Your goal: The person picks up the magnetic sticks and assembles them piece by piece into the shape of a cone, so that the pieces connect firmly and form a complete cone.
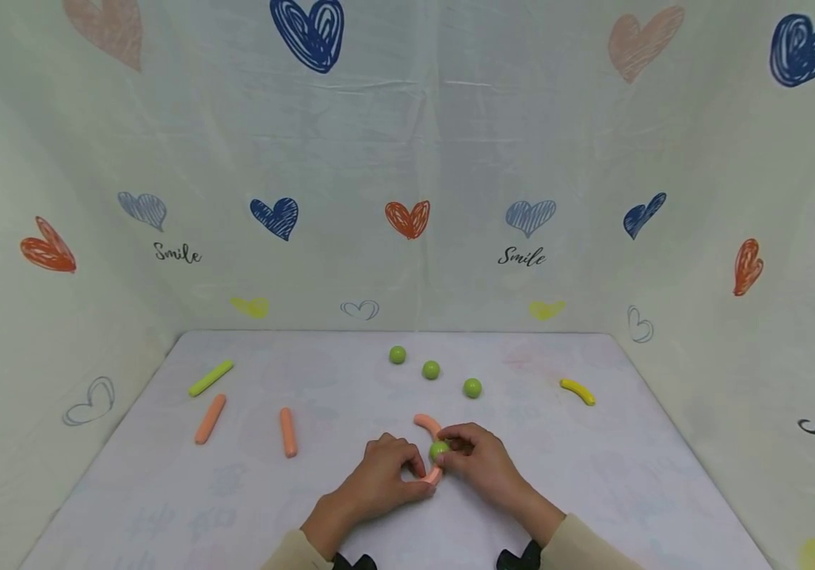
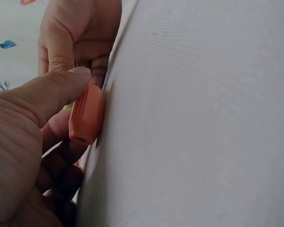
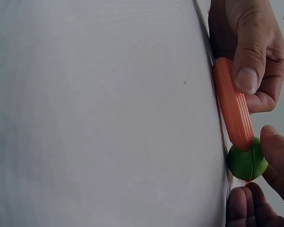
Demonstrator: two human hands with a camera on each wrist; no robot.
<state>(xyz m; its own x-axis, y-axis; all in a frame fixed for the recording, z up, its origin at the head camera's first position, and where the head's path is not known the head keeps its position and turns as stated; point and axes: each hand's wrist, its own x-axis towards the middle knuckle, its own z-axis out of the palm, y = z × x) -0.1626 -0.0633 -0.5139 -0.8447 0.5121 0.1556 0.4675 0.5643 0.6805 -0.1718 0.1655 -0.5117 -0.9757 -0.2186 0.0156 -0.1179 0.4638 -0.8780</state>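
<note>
Near the table's front middle, my left hand [image 1: 384, 475] pinches a curved orange-pink stick [image 1: 434, 476] between thumb and fingers. In the right wrist view this stick [image 3: 234, 104] has ridges, and one end touches a green ball [image 3: 241, 163]. My right hand [image 1: 484, 465] pinches that ball between thumb and fingers, just right of the left hand. A second curved orange-pink stick [image 1: 427, 424] lies beyond the ball; fingers hide where the two come together. The left wrist view shows the near stick [image 2: 87, 116] end-on under the left thumb, low against the white table.
Farther back lie three green balls [image 1: 432, 370] in a slanting row. On the left are two straight orange-pink sticks [image 1: 288, 432] and a yellow-green stick [image 1: 211, 378]. A curved yellow stick [image 1: 578, 392] lies on the right. A heart-printed curtain [image 1: 350, 158] surrounds the white table [image 1: 165, 491].
</note>
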